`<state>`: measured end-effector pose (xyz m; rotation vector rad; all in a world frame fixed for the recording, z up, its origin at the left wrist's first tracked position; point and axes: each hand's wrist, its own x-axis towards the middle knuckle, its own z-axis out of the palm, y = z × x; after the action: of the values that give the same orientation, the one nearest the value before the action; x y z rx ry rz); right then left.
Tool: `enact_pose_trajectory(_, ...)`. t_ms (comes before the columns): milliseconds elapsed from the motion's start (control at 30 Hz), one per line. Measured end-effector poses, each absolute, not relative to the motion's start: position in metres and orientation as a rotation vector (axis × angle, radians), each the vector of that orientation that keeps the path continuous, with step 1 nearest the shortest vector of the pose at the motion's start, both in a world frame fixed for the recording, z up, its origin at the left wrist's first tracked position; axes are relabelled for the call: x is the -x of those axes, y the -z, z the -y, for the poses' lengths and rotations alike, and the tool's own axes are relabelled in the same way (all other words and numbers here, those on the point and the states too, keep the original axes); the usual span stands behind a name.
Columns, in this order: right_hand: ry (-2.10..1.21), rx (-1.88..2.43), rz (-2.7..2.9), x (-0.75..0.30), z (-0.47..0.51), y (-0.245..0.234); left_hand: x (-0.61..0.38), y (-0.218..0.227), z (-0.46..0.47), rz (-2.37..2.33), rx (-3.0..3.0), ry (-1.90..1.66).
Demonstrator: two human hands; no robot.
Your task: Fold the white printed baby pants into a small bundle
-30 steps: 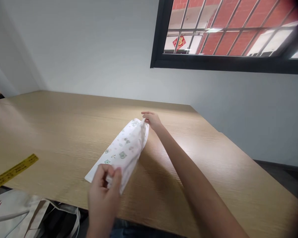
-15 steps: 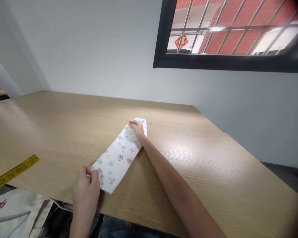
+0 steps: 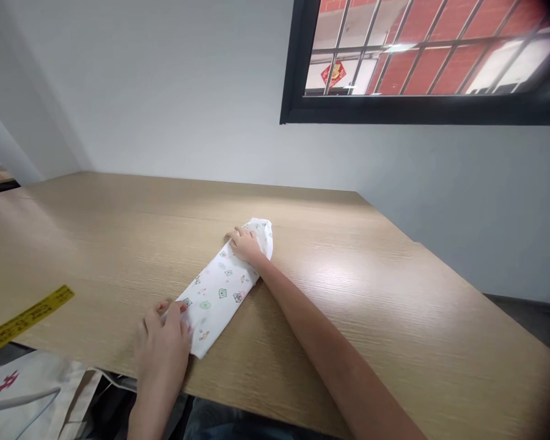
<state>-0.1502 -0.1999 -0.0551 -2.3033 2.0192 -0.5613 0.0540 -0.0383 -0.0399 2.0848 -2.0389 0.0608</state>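
Observation:
A long folded white cloth (image 3: 224,293) printed with small green and pink animal figures lies slantwise on the wooden table (image 3: 376,318), its far end slightly rumpled. My right hand (image 3: 246,245) rests open on the cloth close to that far end, fingers spread toward its left edge. At the near left corner, my left hand (image 3: 164,345) touches the cloth with its fingers apart and bent over the edge. Its thumb side covers part of the corner, and a little motion blur softens the hand.
A yellow strip with dark printing (image 3: 27,321) lies at the table's left edge. Below it, a whitish bag with red marks (image 3: 27,379) and a cable (image 3: 22,400) sit beside the table. A wall and a dark-framed barred window (image 3: 421,110) stand behind.
My left hand has loosened its pinch on the cloth's near corner and spread over it. My right hand has slid slightly toward me and left, its fingers now spread.

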Motion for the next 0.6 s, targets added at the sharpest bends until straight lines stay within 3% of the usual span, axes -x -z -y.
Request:
enact_pose_trajectory(367, 0.534, 2.399, -1.907, 0.189, 0.192, 0.056, -0.042, 0.03, 0.029, 2.17, -1.85, 0.575)
enact_pose_trajectory(600, 0.616, 2.438, -1.667, 0.232, 0.171, 0.052, -0.006, 0.04, 0.002, 2.031, -1.707, 0.62)
